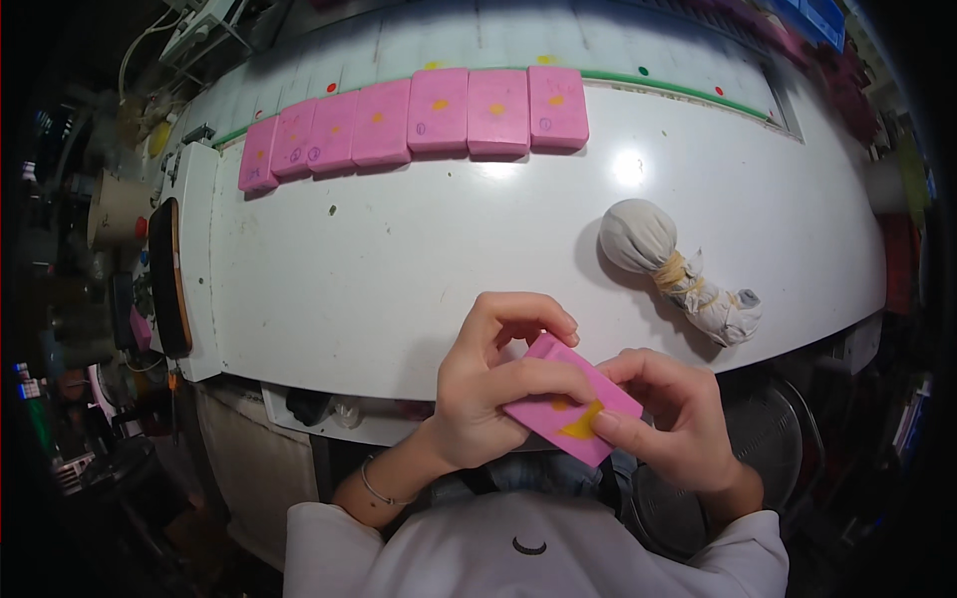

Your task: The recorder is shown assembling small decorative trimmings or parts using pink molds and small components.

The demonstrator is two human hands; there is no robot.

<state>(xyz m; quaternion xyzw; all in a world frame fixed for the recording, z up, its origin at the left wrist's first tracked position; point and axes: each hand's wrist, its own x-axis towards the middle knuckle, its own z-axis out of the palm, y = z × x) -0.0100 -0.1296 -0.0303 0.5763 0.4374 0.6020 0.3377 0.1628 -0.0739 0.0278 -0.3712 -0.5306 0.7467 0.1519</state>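
One white table (349,284) extends ahead of both my hands, its near edge passing behind them. Beyond my left hand, ahead and running off to its left, I record a row of seven pink blocks (438,115), side by side along a green strip (638,80), well apart from either hand. Ahead of my right hand, near but not touching, lies a cloth bundle (678,269) bound with yellowish bands. Its long axis slants from the rounded head, farther off, back to the tail, nearest that hand.

My left hand (483,389) is closed around one end of a pink piece (539,417): an upper finger curls over the far corner and another digit crosses the face. My right hand (680,424) pinches the other end, thumb on the face and forefinger at the edge.

The governing relation, in my judgement: the piece lies between the two hands, long axis sloping from the left hand's far fingers down toward the right thumb. The smallest item noted, a yellow patch (579,423), sits just beside that thumb, so my right hand is nearer it.
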